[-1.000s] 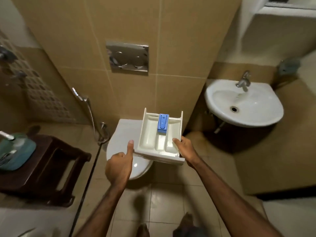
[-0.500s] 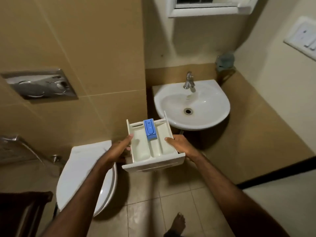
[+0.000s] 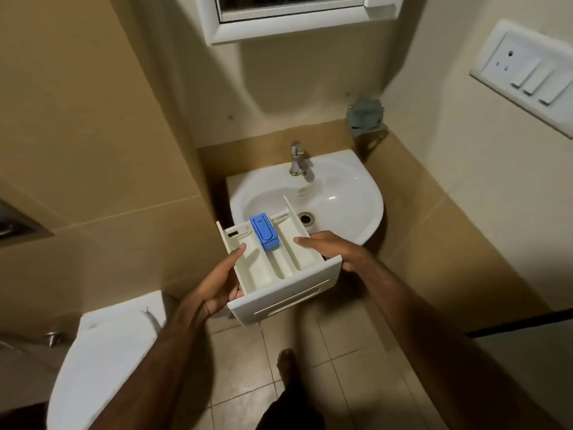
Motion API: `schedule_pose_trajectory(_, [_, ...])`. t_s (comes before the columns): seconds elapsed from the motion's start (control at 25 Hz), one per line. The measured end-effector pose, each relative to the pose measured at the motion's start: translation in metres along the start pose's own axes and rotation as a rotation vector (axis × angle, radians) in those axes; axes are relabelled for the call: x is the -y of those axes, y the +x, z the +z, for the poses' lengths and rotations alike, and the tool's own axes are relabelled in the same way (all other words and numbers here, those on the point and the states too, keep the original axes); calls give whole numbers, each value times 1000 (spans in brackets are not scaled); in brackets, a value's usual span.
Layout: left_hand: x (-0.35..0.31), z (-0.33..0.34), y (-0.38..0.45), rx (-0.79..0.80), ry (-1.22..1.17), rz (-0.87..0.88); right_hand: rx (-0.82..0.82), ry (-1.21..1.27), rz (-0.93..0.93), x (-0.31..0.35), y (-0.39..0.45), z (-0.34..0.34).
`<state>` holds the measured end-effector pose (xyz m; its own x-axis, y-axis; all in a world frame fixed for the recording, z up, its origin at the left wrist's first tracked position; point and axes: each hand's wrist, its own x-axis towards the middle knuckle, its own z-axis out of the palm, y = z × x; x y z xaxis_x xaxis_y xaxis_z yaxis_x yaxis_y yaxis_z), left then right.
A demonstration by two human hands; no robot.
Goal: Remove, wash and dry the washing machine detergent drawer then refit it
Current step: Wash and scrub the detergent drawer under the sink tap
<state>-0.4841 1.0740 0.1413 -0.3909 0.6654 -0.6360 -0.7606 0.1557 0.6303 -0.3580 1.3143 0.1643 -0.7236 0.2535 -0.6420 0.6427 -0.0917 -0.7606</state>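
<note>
I hold a white detergent drawer level in the air, its front panel toward me and a blue insert in its middle compartment. My left hand grips the drawer's left wall, thumb on the rim and fingers underneath. My right hand grips the right wall, thumb lying over the rim. The drawer's far end overlaps the near edge of a white wall-mounted sink with a chrome tap and a drain.
A closed white toilet lid sits at lower left. A white-framed mirror cabinet hangs above the sink, a grey-green cloth on the ledge behind it. A switch plate is on the right wall. My bare foot stands on floor tiles.
My view has swung right from the toilet to the sink. The drawer, still in both hands, has come up to the sink's near edge.
</note>
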Motion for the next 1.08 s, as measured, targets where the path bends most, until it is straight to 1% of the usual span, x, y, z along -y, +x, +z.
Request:
schedule_pose_trajectory(0.12, [-12,16,37,11,-13,10,-48,74,45,14,23,-37])
schedule_pose_trajectory(0.2, [-16,22,67,-7,3,3,-139,146,26,21,41,-67])
schedule_pose_trajectory(0.28, [-22,24,92,-50,-5,-3,-342,271,10,23,57,-92])
schedule_pose_trajectory(0.36, [-27,28,113,-123,-7,-2,-616,413,10,18,72,-105])
schedule_pose_trajectory(0.4, [-29,33,120,-148,-9,-3,-732,425,26,16,76,-105])
schedule_pose_trajectory(0.44, [-30,38,127,-175,-27,10,-797,420,52,12,78,-101])
schedule_pose_trajectory(0.48, [-30,45,133,-213,-60,29,-809,422,81,8,78,-94])
schedule_pose_trajectory(0.52, [-28,53,137,-237,-97,52,-760,434,113,4,75,-87])
schedule_pose_trajectory(0.6, [-23,67,142,-265,-164,89,-556,438,195,3,64,-72])
schedule_pose_trajectory(0.68, [-16,82,145,-282,-223,103,-349,383,243,8,55,-65])
schedule_pose_trajectory(0.76, [-8,98,149,-289,-267,115,-229,372,247,13,57,-68])
schedule_pose_trajectory(0.8, [-4,107,151,-286,-289,120,-194,378,245,17,60,-72])
schedule_pose_trajectory(0.88, [1,126,156,-292,-344,140,-176,343,238,22,71,-84])
schedule_pose_trajectory(1.0, [9,144,164,-298,-408,148,-235,278,187,19,91,-99])
schedule_pose_trajectory(1.08, [14,150,171,-292,-386,151,-245,198,127,15,102,-113])
